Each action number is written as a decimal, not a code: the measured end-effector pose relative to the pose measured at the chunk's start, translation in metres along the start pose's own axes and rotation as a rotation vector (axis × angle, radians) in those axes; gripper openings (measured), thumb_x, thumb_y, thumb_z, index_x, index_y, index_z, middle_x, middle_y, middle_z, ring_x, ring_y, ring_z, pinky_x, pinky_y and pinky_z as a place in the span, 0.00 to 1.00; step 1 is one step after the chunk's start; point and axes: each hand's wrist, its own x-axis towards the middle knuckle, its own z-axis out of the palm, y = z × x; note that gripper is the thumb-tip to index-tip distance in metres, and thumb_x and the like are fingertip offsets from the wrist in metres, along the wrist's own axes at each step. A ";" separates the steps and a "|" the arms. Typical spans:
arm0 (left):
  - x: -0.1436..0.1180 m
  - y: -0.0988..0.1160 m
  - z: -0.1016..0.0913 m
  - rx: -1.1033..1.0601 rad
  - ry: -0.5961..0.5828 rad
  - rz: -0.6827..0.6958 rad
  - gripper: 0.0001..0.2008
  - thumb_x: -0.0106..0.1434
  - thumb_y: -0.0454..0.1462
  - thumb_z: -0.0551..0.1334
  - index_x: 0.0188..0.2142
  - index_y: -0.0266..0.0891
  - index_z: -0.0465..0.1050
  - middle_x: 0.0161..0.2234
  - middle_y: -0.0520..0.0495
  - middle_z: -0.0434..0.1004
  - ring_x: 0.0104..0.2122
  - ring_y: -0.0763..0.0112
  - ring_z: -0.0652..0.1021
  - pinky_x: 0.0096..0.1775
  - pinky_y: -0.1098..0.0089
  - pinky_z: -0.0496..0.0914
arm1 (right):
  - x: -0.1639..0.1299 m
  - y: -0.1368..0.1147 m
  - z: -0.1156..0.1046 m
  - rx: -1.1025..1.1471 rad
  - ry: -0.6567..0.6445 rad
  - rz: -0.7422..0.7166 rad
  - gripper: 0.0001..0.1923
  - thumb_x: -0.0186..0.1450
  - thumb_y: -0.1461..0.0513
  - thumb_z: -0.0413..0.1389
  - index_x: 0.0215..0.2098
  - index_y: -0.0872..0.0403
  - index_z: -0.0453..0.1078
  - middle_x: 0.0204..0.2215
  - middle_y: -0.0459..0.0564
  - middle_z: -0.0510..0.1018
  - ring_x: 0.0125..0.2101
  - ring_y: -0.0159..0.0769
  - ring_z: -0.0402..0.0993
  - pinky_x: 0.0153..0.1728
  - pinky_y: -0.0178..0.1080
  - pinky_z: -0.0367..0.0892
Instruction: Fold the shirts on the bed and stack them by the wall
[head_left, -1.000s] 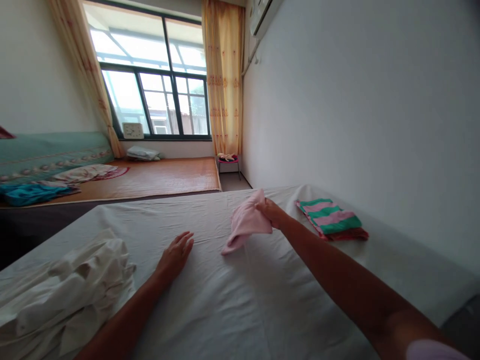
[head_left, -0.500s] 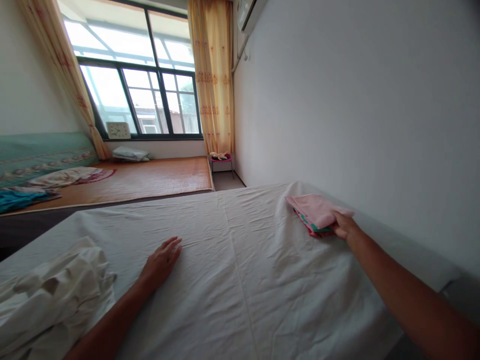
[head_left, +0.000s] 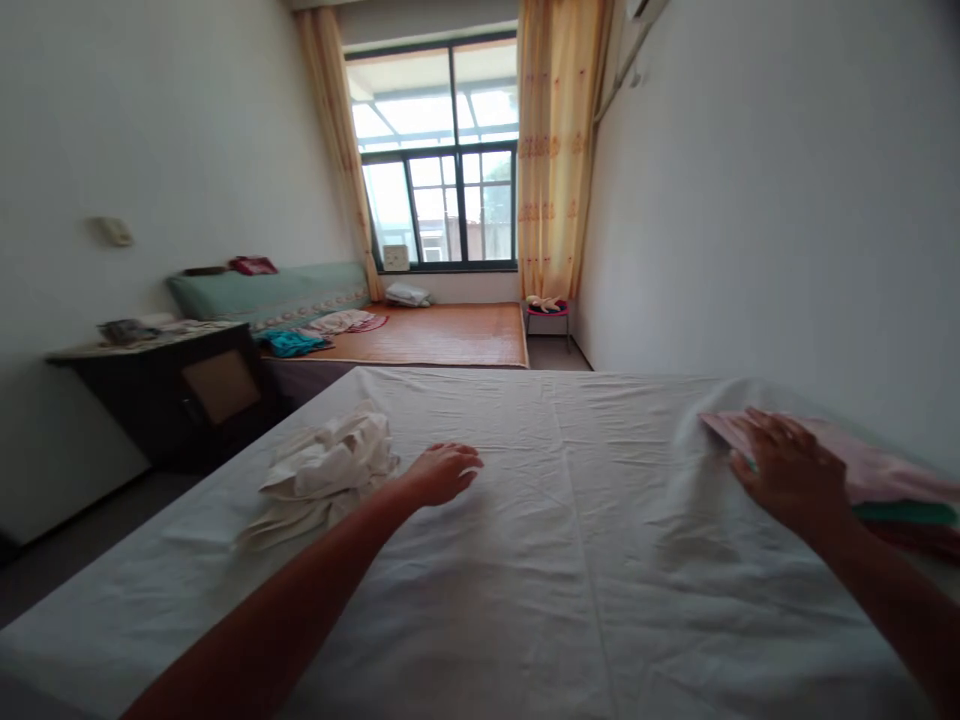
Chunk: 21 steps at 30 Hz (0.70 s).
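My right hand (head_left: 787, 470) rests flat, fingers spread, on a folded pink cloth (head_left: 877, 465) at the right edge of the bed. Under the pink cloth lies a folded green and red striped cloth (head_left: 907, 513), only its edge showing. My left hand (head_left: 442, 472) lies on the white bed sheet (head_left: 585, 560) near the middle, fingers loosely curled and holding nothing. Just left of it sits a crumpled pile of white cloth (head_left: 322, 470).
A white wall runs close along the bed's right side. A dark cabinet (head_left: 180, 390) stands to the left of the bed. Beyond the bed's far end lies a bamboo-mat bed (head_left: 442, 335) with clothes on it, then a small pink stool (head_left: 547, 312) and the window.
My right hand carried the pink cloth to the right, laid it on the striped cloth and now presses flat on it. The view has swung to the left.
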 end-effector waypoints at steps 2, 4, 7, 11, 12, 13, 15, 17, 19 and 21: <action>-0.028 -0.015 -0.030 0.020 0.060 -0.054 0.15 0.64 0.41 0.53 0.48 0.47 0.73 0.53 0.48 0.72 0.53 0.64 0.71 0.55 0.63 0.62 | 0.013 -0.024 0.003 0.091 -0.033 -0.106 0.23 0.62 0.57 0.46 0.54 0.54 0.64 0.57 0.59 0.66 0.58 0.53 0.58 0.54 0.55 0.58; -0.061 -0.040 -0.055 0.070 0.107 -0.174 0.15 0.63 0.42 0.55 0.48 0.46 0.73 0.52 0.48 0.72 0.52 0.63 0.72 0.54 0.64 0.62 | 0.020 -0.042 0.009 0.190 -0.096 -0.179 0.22 0.62 0.56 0.46 0.52 0.52 0.66 0.57 0.56 0.67 0.56 0.51 0.62 0.53 0.55 0.60; -0.104 -0.082 -0.071 0.168 0.046 -0.486 0.24 0.55 0.49 0.62 0.49 0.43 0.71 0.53 0.42 0.70 0.51 0.56 0.72 0.49 0.63 0.66 | 0.020 -0.066 0.021 0.345 -0.193 -0.235 0.21 0.62 0.56 0.47 0.51 0.50 0.67 0.56 0.54 0.68 0.54 0.48 0.65 0.53 0.54 0.62; -0.115 -0.101 -0.059 0.159 -0.075 -0.621 0.25 0.58 0.47 0.59 0.54 0.43 0.68 0.50 0.41 0.74 0.49 0.54 0.74 0.45 0.64 0.68 | 0.014 -0.108 0.024 0.576 -0.326 -0.325 0.17 0.63 0.58 0.49 0.48 0.52 0.70 0.52 0.55 0.73 0.52 0.45 0.68 0.52 0.51 0.64; -0.106 -0.097 -0.056 0.152 -0.065 -0.613 0.22 0.60 0.46 0.57 0.53 0.44 0.68 0.48 0.41 0.75 0.47 0.55 0.75 0.44 0.64 0.68 | 0.013 -0.122 0.020 0.637 -0.357 -0.350 0.17 0.63 0.59 0.49 0.47 0.52 0.71 0.50 0.55 0.75 0.51 0.45 0.69 0.52 0.50 0.64; -0.094 -0.089 -0.056 0.146 -0.038 -0.598 0.20 0.61 0.45 0.56 0.51 0.44 0.70 0.46 0.41 0.77 0.45 0.55 0.76 0.43 0.64 0.68 | 0.014 -0.137 0.014 0.698 -0.388 -0.374 0.16 0.63 0.59 0.50 0.47 0.51 0.71 0.48 0.54 0.76 0.51 0.44 0.69 0.52 0.49 0.64; -0.060 -0.066 -0.061 0.126 0.066 -0.550 0.17 0.61 0.45 0.56 0.47 0.42 0.72 0.43 0.41 0.78 0.44 0.55 0.77 0.42 0.64 0.68 | 0.018 -0.169 -0.001 0.821 -0.445 -0.405 0.16 0.62 0.60 0.51 0.48 0.50 0.70 0.47 0.53 0.77 0.50 0.43 0.71 0.51 0.49 0.65; -0.019 -0.036 -0.072 0.049 0.210 -0.473 0.16 0.62 0.45 0.55 0.44 0.40 0.73 0.40 0.40 0.78 0.43 0.56 0.77 0.44 0.63 0.68 | 0.028 -0.202 -0.020 0.961 -0.508 -0.366 0.17 0.62 0.58 0.53 0.49 0.49 0.69 0.46 0.52 0.77 0.44 0.42 0.74 0.47 0.48 0.68; 0.021 -0.004 -0.082 -0.135 0.327 -0.361 0.15 0.63 0.43 0.56 0.43 0.36 0.73 0.40 0.40 0.78 0.43 0.57 0.76 0.46 0.62 0.67 | 0.040 -0.230 -0.036 1.153 -0.594 -0.241 0.21 0.61 0.55 0.56 0.52 0.47 0.66 0.47 0.50 0.76 0.33 0.38 0.77 0.39 0.45 0.72; 0.055 0.024 -0.088 -0.493 0.368 -0.191 0.17 0.64 0.42 0.56 0.47 0.34 0.70 0.42 0.39 0.77 0.42 0.60 0.77 0.45 0.61 0.68 | 0.053 -0.247 -0.042 1.387 -0.639 -0.043 0.30 0.60 0.52 0.58 0.58 0.44 0.58 0.48 0.50 0.75 0.34 0.38 0.76 0.34 0.44 0.74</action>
